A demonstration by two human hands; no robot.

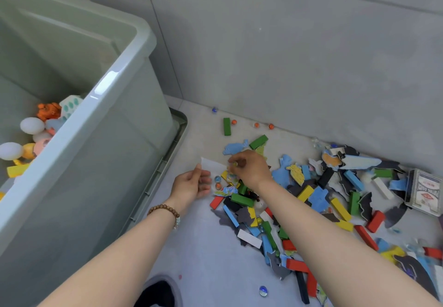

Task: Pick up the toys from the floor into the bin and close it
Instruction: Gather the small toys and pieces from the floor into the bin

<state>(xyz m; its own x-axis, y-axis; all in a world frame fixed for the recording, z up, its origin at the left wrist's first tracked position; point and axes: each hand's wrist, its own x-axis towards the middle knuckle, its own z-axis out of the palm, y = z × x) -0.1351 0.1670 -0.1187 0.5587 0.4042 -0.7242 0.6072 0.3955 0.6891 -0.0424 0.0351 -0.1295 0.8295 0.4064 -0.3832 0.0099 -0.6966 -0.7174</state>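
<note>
The right hand hovers over the toy pile on the floor, its grip narrow, fingertips pinching a small marble. At its 8 o'clock the left hand lies palm up, grip wide and holding nothing, just beside two marbles. The open bin stands at 9 o'clock, the pile spreading toward 4 o'clock

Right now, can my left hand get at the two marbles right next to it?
Probably yes: the two marbles lie on the floor just past the open fingers of the left hand, with nothing lying between.
</note>
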